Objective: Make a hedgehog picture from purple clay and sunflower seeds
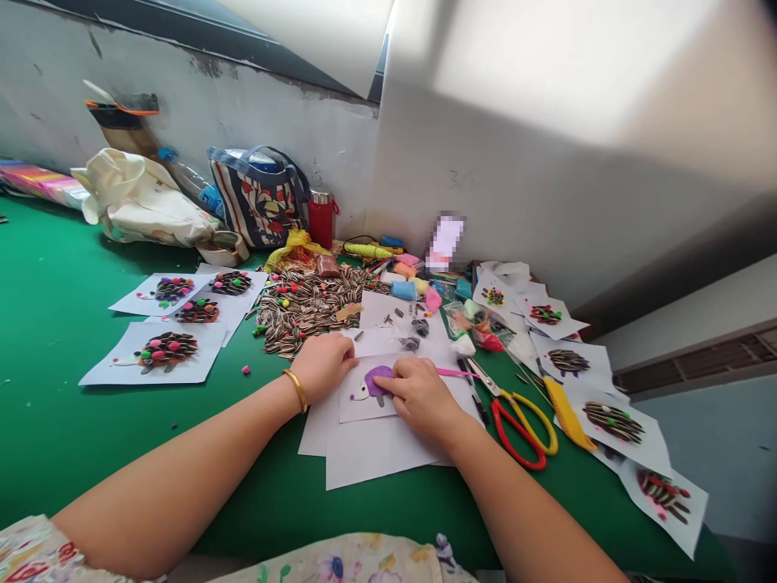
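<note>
A white card (364,411) lies on other white sheets (376,465), bearing a hedgehog figure with a flat purple clay body (379,379), a pale snout and dark feet. My left hand (321,366), wearing a gold bangle, has its fingers drawn together at the card's upper left edge, holding it. My right hand (418,397) presses its stretched index finger on the purple clay; its other fingers are curled. A pink stick (456,372) shows beside the right hand's knuckles; whether the hand touches it is hidden.
Striped sunflower seeds (316,304) are heaped beyond my left hand. Red-and-yellow scissors (515,413) and a yellow comb-like tool (567,413) lie at right. Seed-covered hedgehog cards (163,368) lie left, others right. Bags, a red bottle (321,219) and clay packets stand along the wall.
</note>
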`<state>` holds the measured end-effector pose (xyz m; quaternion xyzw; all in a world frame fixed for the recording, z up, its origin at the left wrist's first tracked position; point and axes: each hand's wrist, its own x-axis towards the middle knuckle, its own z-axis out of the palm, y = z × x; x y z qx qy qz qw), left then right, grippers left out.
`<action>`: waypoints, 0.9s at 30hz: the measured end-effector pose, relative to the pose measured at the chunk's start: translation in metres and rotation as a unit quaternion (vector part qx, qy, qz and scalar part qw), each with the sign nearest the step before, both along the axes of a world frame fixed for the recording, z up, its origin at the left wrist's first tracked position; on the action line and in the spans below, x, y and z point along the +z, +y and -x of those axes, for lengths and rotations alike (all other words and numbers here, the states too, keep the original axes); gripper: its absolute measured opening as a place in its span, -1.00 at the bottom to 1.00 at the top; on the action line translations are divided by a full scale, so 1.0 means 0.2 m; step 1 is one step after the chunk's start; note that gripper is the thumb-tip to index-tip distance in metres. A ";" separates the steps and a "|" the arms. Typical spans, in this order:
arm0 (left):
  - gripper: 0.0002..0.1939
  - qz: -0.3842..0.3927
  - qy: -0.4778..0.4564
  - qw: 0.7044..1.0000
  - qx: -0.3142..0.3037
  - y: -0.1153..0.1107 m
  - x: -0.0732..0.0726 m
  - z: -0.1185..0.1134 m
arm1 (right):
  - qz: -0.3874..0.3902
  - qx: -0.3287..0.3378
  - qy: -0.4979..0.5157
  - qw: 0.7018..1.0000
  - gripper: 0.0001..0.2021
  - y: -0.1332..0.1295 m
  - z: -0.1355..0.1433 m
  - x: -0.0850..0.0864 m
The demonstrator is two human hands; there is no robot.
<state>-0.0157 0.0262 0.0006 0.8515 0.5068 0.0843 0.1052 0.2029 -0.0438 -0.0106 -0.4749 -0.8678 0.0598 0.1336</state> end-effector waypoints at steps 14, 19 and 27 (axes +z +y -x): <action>-0.84 -0.006 -0.003 1.000 -0.007 0.01 -0.01 0.01 | -0.010 0.030 -0.009 0.999 -0.64 -0.02 0.03 0.01; -0.85 -0.011 -0.005 1.000 -0.010 0.01 -0.02 0.01 | -0.026 0.034 0.004 0.999 -0.61 -0.01 0.02 -0.01; -0.84 -0.004 -0.001 1.000 -0.010 0.01 -0.02 0.01 | -0.012 -0.008 -0.006 1.000 -0.59 -0.01 0.01 -0.01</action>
